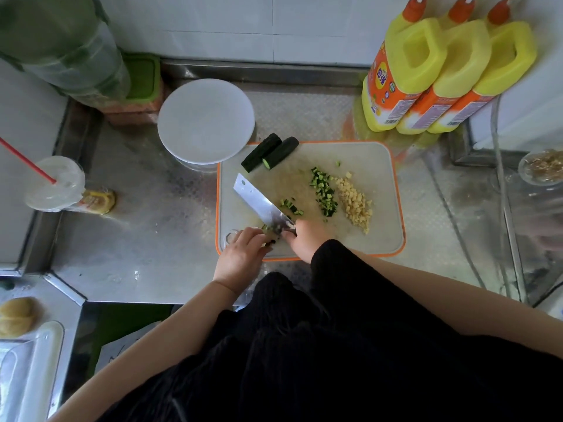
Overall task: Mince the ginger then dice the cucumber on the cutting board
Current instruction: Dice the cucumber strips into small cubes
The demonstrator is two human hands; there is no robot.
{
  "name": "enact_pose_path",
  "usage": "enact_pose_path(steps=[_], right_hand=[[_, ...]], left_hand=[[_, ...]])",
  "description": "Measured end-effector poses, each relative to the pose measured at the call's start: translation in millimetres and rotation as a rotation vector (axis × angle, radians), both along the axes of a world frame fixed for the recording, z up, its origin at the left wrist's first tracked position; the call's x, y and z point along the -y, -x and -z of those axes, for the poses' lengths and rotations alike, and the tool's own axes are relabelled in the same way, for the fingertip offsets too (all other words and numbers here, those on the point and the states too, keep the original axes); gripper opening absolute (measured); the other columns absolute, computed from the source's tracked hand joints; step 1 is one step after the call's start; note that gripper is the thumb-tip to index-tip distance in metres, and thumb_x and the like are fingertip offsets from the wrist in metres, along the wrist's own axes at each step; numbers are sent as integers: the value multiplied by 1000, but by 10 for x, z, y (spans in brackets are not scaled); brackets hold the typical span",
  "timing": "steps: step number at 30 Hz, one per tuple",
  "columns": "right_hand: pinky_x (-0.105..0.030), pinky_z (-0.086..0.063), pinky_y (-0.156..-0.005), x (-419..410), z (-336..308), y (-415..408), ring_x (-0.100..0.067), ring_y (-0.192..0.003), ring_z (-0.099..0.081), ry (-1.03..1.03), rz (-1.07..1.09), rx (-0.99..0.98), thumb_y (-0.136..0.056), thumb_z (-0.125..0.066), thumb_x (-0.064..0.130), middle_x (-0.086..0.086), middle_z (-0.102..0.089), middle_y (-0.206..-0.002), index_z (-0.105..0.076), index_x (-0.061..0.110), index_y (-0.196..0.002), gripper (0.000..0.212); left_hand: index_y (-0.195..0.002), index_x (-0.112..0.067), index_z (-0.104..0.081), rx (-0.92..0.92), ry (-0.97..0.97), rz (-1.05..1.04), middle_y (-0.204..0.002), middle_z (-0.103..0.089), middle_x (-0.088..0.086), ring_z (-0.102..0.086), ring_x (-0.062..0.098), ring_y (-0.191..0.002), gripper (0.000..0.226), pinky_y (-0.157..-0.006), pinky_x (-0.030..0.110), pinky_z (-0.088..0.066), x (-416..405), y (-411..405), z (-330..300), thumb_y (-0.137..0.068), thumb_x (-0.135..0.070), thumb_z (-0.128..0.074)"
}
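head view: white lid (206, 120) overlaps cutting board (377, 233); bottles (438, 77) seemingly clear.

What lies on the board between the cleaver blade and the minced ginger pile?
Head view: diced cucumber lies between the cleaver and the minced ginger, with bare cutting board around.

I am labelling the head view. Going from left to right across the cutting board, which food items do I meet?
Uncut cucumber pieces → small group of cucumber dice by the knife → larger row of diced cucumber → minced ginger.

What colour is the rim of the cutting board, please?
Orange, around the grey cutting board; the head view shows it.
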State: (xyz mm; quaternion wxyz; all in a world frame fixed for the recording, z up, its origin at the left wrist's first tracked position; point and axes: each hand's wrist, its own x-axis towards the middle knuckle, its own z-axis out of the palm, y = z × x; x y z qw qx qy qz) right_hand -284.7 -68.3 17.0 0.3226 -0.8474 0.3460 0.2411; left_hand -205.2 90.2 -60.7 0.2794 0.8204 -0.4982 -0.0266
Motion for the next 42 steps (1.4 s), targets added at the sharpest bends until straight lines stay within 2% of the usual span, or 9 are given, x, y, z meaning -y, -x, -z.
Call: enact_pose_path(steps=[8,13,16,19,24,29,32,35,42], right_hand=[[-30,-36,-69,-129,-95,113,-22,-77,-47,69,-165,-19,-102,-41,27,1,-43,-71,-52,10,-100,21],[-34,-44,-76,-190,-23,26,-30,-95,-60,51,-167,-76,-100,-42,18,-12,-62,-103,-56,5,-111,22],[-31,-41,-73,-188,3,-22,-28,-93,-59,40,-154,-91,-99,-43,13,-13,-60,-101,-56,3,-111,21],[-28,-37,-71,-140,42,-86,-29,-96,-59,-16,-60,-49,-99,-45,22,-14,-61,-105,-56,3,-111,24],[-26,-28,-53,-48,-19,-30,-20,-67,-46,-34,16,6,-99,-45,35,1,-43,-68,-48,9,-89,29],[-20,-20,-47,-74,-79,49,-16,-61,-40,20,-56,27,-101,-43,35,4,-36,-66,-43,12,-91,24],[-25,-27,-52,-139,-83,60,-20,-71,-46,26,-96,9,-102,-41,33,2,-39,-68,-45,12,-92,24],[-27,-33,-67,-171,-66,40,-26,-81,-51,20,-100,-6,-102,-40,31,-7,-53,-86,-54,5,-105,30],[-29,-37,-68,-192,53,-22,-31,-93,-61,-28,-67,-36,-101,-41,30,-15,-62,-98,-56,1,-108,34]], left_hand=[[-82,-7,-70,38,-13,25,-87,-65,7,-46,19,-80,10,-50,34,-50,4,-56,15,-81,-16,-66],[-84,-9,-72,10,-45,32,-89,-67,6,-58,27,-75,12,-53,34,-52,11,-61,50,-83,-15,-62],[-86,-9,-72,-20,-87,34,-89,-67,5,-61,29,-75,14,-54,35,-52,12,-65,38,-75,-1,-75],[-83,-8,-69,6,-73,61,-87,-64,6,-60,28,-73,4,-55,38,-52,31,-75,25,-81,-5,-67],[-86,-9,-64,-18,-25,14,-86,-62,7,-61,32,-73,18,-58,37,-53,12,-66,2,-87,-24,-55],[-83,-7,-67,14,6,40,-83,-63,7,-59,31,-71,20,-61,38,-54,-17,-98,37,-89,-23,-56],[-83,-8,-70,23,-1,32,-83,-65,5,-59,29,-72,19,-64,37,-53,-9,-92,52,-88,-21,-56],[-84,-9,-72,31,-10,30,-83,-66,5,-61,30,-73,22,-65,37,-53,-6,-77,70,-89,-22,-55],[-82,-11,-73,17,-42,-4,-83,-69,3,-63,28,-72,24,-61,36,-53,26,-61,38,-89,-23,-54]])
